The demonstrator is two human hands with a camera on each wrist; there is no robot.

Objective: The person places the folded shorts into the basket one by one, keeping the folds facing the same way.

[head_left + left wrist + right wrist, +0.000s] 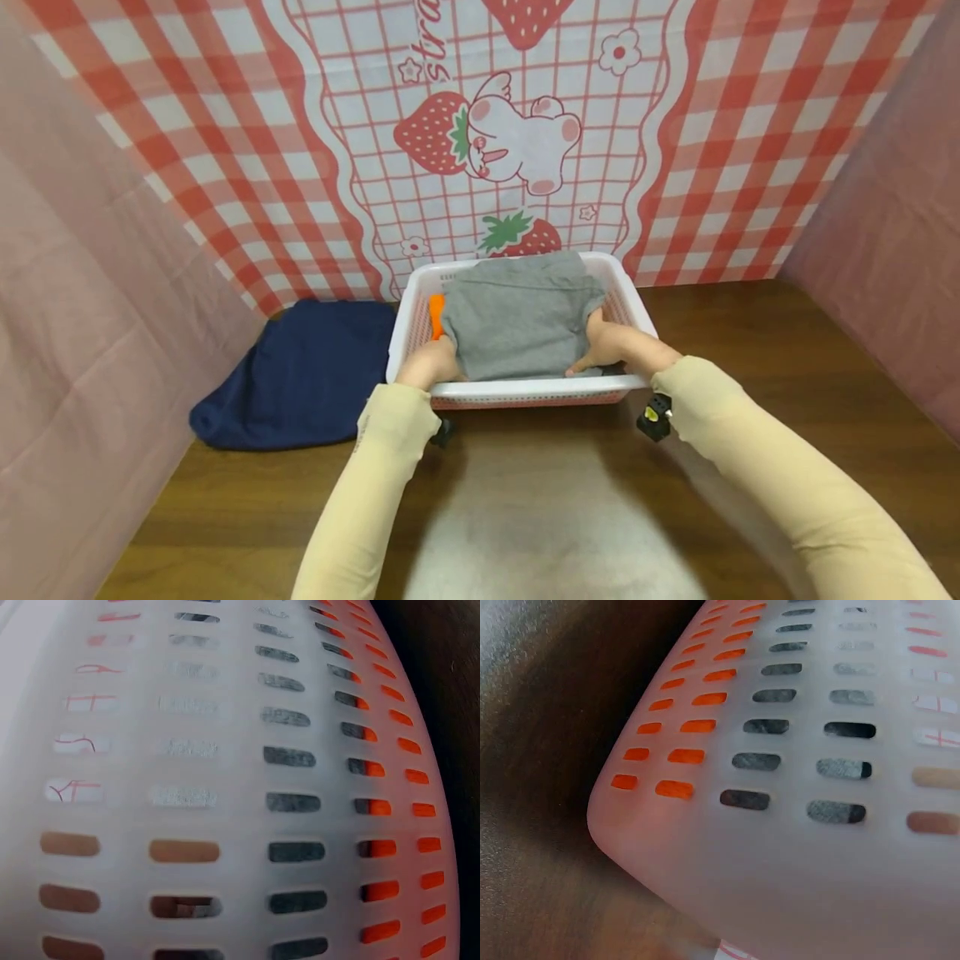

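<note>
A folded grey cloth (517,321) lies in a white perforated plastic basket (525,387), its far edge over the back rim. My left hand (433,364) reaches over the near rim and holds the cloth's left side, its fingers mostly hidden. At the right side, my right hand (618,343) grips the cloth, thumb along the near edge and fingertips tucked beneath the fabric. Something orange (437,315) shows left of the cloth. Through the slots in the left wrist view appear grey fabric (289,802) and orange (424,810); the right wrist view shows the basket wall (780,847) likewise.
A dark navy cloth (307,375) lies on the brown wooden table (225,500) left of the basket. Behind stands a red-and-white checked strawberry curtain (720,150). Pink drapes (82,250) hang at both sides.
</note>
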